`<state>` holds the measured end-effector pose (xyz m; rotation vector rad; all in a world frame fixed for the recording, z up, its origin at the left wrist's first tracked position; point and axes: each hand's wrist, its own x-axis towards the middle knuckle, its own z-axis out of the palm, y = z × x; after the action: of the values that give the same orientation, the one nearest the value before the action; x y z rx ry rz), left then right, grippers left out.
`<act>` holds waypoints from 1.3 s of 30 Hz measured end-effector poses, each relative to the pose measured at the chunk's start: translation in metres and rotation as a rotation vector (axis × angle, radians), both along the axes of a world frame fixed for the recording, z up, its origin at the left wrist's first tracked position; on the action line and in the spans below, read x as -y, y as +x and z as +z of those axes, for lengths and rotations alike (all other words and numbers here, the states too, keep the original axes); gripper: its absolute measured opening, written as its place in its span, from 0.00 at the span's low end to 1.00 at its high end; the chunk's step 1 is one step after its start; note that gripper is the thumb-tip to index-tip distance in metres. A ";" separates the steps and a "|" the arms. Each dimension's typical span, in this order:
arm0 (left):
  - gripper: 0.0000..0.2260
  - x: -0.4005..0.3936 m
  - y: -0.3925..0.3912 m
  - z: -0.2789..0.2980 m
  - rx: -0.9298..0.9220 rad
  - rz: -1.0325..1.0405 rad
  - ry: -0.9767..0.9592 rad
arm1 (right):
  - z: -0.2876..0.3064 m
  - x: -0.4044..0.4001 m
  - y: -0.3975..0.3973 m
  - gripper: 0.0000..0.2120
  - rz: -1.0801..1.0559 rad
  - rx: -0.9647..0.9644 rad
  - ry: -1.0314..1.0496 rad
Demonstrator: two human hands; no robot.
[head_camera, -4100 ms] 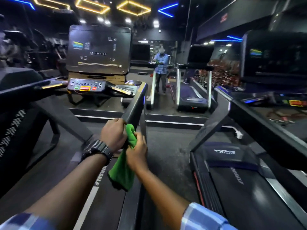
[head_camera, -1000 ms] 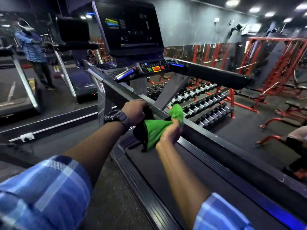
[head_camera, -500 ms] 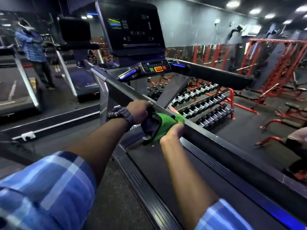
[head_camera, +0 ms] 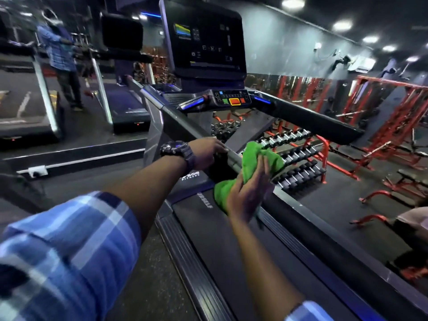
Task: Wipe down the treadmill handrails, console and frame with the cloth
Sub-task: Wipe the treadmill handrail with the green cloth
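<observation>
A dark treadmill stands before me, its left handrail (head_camera: 178,121) running down from the console (head_camera: 232,99) below a big black screen (head_camera: 206,42). My left hand (head_camera: 208,150), with a watch on the wrist, rests on top of this rail. Just below it my right hand (head_camera: 249,193) holds a green cloth (head_camera: 254,158) against the rail, fingers spread flat over it. The cloth is draped over the rail and hangs on both sides. The right handrail (head_camera: 312,117) and the belt (head_camera: 222,239) lie beyond.
Racks of dumbbells (head_camera: 298,163) on red frames and red weight stands (head_camera: 393,117) fill the right side. A mirror at the left shows a person (head_camera: 61,59) and other treadmills (head_camera: 125,107). Someone sits at the far right edge (head_camera: 414,225).
My right hand has loosened from a fist into a flat palm over the cloth, which now spreads wider across the rail. The camera has moved closer. My left hand stays on the rail.
</observation>
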<state>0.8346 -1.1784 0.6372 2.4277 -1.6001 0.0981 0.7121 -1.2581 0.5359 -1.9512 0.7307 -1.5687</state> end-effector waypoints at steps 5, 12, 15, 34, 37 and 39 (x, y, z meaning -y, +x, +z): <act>0.25 0.001 0.010 0.008 -0.013 0.037 -0.049 | 0.014 0.026 -0.018 0.28 -0.045 -0.532 -0.677; 0.20 0.003 0.020 0.006 0.037 0.096 -0.058 | 0.030 0.021 -0.008 0.21 0.014 -0.949 -1.111; 0.23 0.001 0.024 -0.003 -0.024 0.096 -0.060 | 0.030 0.011 -0.004 0.25 0.015 -1.161 -1.306; 0.32 -0.016 0.053 -0.051 -0.244 0.101 -0.354 | 0.061 0.042 -0.012 0.12 0.503 -1.226 -1.357; 0.32 -0.016 0.055 -0.056 -0.199 0.133 -0.376 | 0.081 0.032 0.011 0.20 0.388 -1.133 -1.018; 0.31 -0.015 0.059 -0.057 -0.188 0.159 -0.385 | 0.084 0.016 0.037 0.20 0.355 -1.198 -0.959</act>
<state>0.8938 -1.1635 0.5800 2.1858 -1.1828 0.1810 0.7491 -1.2745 0.6200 -3.4823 -0.1167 -0.3382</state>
